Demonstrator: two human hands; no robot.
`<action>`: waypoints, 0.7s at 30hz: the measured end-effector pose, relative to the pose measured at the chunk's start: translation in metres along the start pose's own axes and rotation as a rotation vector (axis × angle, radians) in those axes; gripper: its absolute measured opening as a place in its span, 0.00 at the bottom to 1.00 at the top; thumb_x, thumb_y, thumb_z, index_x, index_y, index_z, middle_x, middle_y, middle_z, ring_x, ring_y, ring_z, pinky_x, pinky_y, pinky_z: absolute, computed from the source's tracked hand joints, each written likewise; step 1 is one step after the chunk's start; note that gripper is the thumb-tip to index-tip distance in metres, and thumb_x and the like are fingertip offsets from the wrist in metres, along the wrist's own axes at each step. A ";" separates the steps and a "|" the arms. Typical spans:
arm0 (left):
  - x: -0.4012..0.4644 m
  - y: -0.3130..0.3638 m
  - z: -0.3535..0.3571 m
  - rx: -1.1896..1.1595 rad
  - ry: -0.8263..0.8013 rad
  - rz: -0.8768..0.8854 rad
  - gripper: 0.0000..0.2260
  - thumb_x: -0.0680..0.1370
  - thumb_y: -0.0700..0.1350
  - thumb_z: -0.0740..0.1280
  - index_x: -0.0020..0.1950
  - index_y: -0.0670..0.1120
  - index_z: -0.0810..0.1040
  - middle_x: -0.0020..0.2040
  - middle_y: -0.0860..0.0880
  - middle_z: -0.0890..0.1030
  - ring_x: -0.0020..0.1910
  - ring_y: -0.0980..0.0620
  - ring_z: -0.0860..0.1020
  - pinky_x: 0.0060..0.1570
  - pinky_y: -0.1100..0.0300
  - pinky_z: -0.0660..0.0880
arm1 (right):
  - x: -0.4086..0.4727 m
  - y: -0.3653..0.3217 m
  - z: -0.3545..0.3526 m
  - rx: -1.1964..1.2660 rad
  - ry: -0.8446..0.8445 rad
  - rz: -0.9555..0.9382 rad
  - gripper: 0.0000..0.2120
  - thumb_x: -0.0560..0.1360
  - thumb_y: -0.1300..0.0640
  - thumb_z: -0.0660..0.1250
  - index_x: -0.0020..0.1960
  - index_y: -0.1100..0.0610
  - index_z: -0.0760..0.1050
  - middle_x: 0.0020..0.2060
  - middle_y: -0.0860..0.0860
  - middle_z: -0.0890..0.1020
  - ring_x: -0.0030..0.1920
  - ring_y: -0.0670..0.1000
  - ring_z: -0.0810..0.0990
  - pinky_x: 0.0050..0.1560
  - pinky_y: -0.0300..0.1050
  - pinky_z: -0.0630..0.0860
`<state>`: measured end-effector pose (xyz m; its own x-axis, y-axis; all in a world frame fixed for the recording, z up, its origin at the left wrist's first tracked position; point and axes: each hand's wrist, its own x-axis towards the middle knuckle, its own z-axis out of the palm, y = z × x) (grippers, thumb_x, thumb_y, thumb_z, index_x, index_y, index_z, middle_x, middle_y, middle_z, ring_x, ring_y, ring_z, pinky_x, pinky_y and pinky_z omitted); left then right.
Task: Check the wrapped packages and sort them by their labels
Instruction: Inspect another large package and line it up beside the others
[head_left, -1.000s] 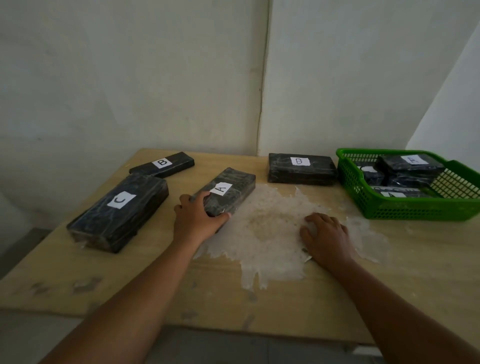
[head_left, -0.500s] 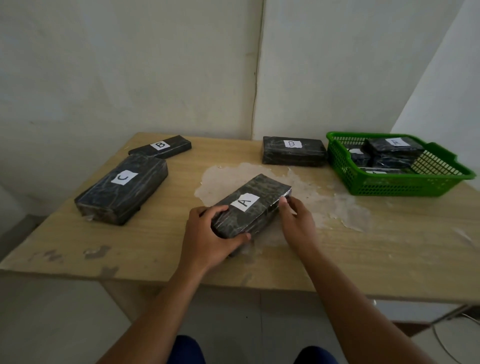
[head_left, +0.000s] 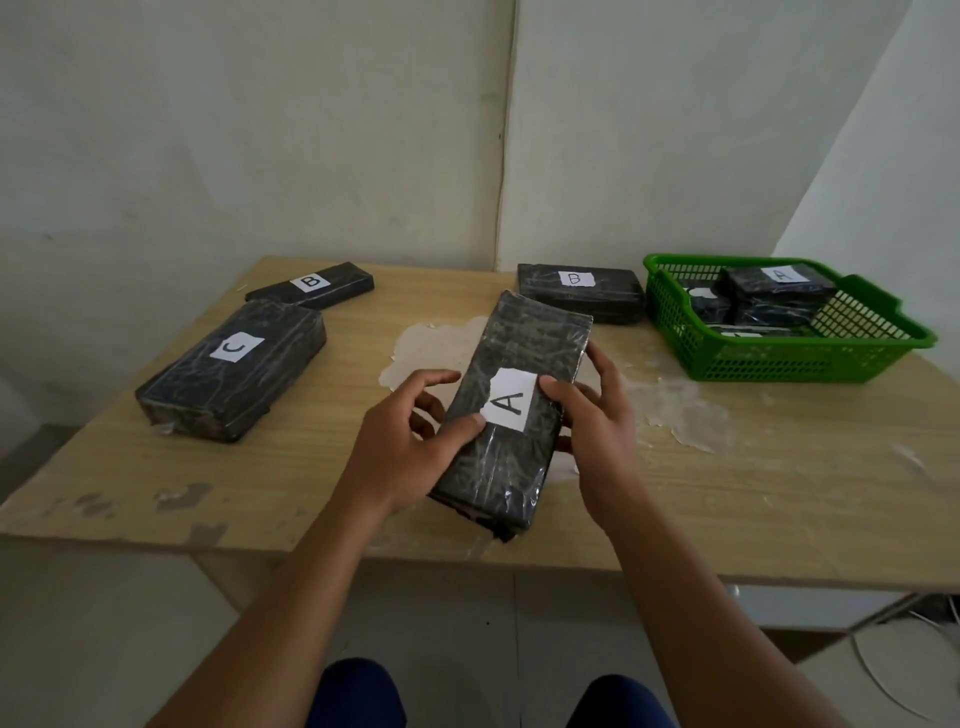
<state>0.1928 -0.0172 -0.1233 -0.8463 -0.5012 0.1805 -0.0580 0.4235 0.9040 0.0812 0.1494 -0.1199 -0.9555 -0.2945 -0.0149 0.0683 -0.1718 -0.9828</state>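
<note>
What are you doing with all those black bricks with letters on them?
A person is sorting wrapped packages by label. Both hands, left hand and right hand, hold the package marked A up over the table, label facing up. A package marked C and two marked B lie on the table. The green basket on the right holds more packages, the top one marked A.

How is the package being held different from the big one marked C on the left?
The held package bears an A label, the C package a C. The A one is gripped by the left hand and right hand; the C one lies untouched on the table. Both are black and plastic-wrapped.
</note>
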 end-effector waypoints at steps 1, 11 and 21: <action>0.004 0.004 -0.001 -0.025 -0.041 -0.022 0.19 0.77 0.52 0.76 0.67 0.59 0.78 0.49 0.54 0.81 0.45 0.55 0.82 0.37 0.70 0.77 | -0.002 -0.002 0.000 -0.004 -0.016 -0.007 0.30 0.80 0.59 0.72 0.77 0.41 0.69 0.55 0.52 0.87 0.53 0.52 0.88 0.44 0.47 0.84; 0.025 0.046 0.006 -0.378 -0.075 -0.051 0.22 0.80 0.54 0.72 0.72 0.64 0.72 0.59 0.48 0.85 0.54 0.51 0.87 0.50 0.54 0.83 | -0.034 -0.016 -0.015 -0.064 -0.247 -0.113 0.30 0.76 0.59 0.73 0.73 0.38 0.71 0.57 0.57 0.85 0.51 0.53 0.89 0.42 0.42 0.84; 0.011 0.074 0.000 -0.417 -0.167 0.061 0.07 0.81 0.48 0.71 0.58 0.51 0.79 0.51 0.50 0.86 0.51 0.52 0.86 0.46 0.62 0.81 | -0.036 -0.048 -0.013 -0.142 -0.196 -0.237 0.21 0.80 0.45 0.68 0.71 0.47 0.74 0.58 0.54 0.85 0.52 0.51 0.89 0.47 0.48 0.87</action>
<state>0.1788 0.0088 -0.0547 -0.9172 -0.3419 0.2044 0.1841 0.0911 0.9787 0.1085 0.1803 -0.0748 -0.8658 -0.4396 0.2389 -0.2025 -0.1287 -0.9708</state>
